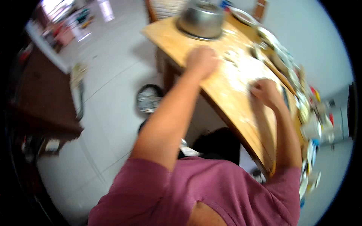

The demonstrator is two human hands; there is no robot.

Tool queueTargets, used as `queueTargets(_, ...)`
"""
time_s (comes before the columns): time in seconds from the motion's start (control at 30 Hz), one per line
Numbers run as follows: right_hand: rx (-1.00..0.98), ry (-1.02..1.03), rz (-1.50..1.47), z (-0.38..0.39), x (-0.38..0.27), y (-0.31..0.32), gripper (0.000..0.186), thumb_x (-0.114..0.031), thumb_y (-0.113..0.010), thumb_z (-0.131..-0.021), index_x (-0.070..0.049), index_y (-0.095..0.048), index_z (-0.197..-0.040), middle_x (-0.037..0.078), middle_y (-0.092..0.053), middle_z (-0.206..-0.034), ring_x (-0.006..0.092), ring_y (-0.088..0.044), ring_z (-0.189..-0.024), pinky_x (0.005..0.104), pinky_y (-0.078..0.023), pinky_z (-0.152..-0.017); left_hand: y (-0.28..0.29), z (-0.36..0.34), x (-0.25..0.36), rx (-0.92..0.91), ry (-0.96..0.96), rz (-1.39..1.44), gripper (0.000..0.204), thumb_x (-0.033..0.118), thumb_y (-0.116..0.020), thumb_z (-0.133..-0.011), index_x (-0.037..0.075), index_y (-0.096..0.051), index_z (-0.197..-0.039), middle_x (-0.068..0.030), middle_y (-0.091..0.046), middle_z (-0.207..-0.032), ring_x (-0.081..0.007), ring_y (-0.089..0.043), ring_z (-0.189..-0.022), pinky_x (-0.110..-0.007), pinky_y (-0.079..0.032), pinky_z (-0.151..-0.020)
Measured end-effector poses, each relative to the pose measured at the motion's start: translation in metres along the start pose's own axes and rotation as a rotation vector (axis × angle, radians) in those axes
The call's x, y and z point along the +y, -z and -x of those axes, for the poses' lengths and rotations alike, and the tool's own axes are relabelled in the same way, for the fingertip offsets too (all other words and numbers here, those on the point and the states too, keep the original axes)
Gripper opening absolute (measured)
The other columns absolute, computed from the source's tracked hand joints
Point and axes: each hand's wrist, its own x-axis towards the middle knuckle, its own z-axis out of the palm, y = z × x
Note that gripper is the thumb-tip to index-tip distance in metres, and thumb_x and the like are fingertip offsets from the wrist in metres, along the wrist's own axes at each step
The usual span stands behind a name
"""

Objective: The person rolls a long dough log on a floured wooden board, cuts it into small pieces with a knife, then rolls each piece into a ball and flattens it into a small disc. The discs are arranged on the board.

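Note:
My left hand [202, 61] is closed in a fist over the left edge of a wooden table [230, 100]. Just beyond it stands a shiny metal bowl [201, 20], which looks turned upside down. Across the tabletop, my right hand [267, 92] is held with its fingers curled in. Whatever either hand may hold is hidden, and both are somewhat blurred. White flour [247, 71] is spread over the wood between the hands. Small pale lumps [232, 57], perhaps dough, lie in it. Beyond my right hand rests a wooden rolling pin [279, 76].
Bowls, cups and packets crowd the table's wall side, among them a white container [311, 130]. A dark flat strip [285, 98] lies right of my right hand. On the tiled floor sits a round dark-rimmed pan [149, 98]. Dark brown furniture [45, 92] stands at left.

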Motion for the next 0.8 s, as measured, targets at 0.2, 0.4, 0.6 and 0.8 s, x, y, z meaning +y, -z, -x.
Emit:
queueTargets(0.2, 0.004, 0.002, -0.144, -0.011, -0.017, -0.001, 0.028, -0.018, -0.083, -0.083, -0.002, -0.081, -0.107, 0.021, -0.077, -0.093, 0.0325, -0.073, -0.082, 0.0400, -0.058, -0.077, 0.025, 0.002, -0.002, -0.013, -0.067, -0.130, 0.031, 0.033, -0.074, -0.094, 0.007, -0.079, -0.110, -0.0089, -0.074, -0.120, -0.0293, -0.064, -0.121, -0.044, -0.049, -0.107)
queueTargets(0.4, -0.089, -0.149, -0.149, -0.003, -0.017, 0.003, 0.025, -0.018, -0.085, -0.084, 0.001, -0.080, -0.099, 0.020, -0.078, -0.095, 0.0307, -0.074, -0.086, 0.0388, -0.058, -0.078, 0.019, 0.004, 0.003, 0.023, -0.079, -0.119, 0.029, 0.031, -0.073, -0.094, 0.005, -0.079, -0.106, -0.0112, -0.075, -0.114, -0.0326, -0.067, -0.114, -0.046, -0.052, -0.100)
queueTargets(0.6, -0.099, -0.145, -0.129, -0.001, -0.031, 0.008, 0.019, -0.012, -0.079, -0.086, 0.001, -0.080, -0.101, 0.021, -0.078, -0.095, 0.0312, -0.074, -0.084, 0.0396, -0.058, -0.077, 0.022, 0.006, 0.002, 0.037, -0.092, -0.117, 0.028, 0.030, -0.074, -0.094, 0.004, -0.079, -0.105, -0.0119, -0.076, -0.113, -0.0327, -0.067, -0.114, -0.046, -0.052, -0.100)
queueTargets(0.8, -0.115, -0.119, -0.101, 0.002, -0.019, 0.004, 0.029, -0.022, -0.083, -0.084, -0.001, -0.080, -0.104, 0.021, -0.077, -0.099, 0.0313, -0.073, -0.086, 0.0414, -0.057, -0.080, 0.018, 0.004, -0.001, 0.050, -0.115, -0.100, 0.028, 0.030, -0.073, -0.094, 0.005, -0.079, -0.105, -0.0111, -0.075, -0.113, -0.0324, -0.067, -0.114, -0.045, -0.052, -0.101)
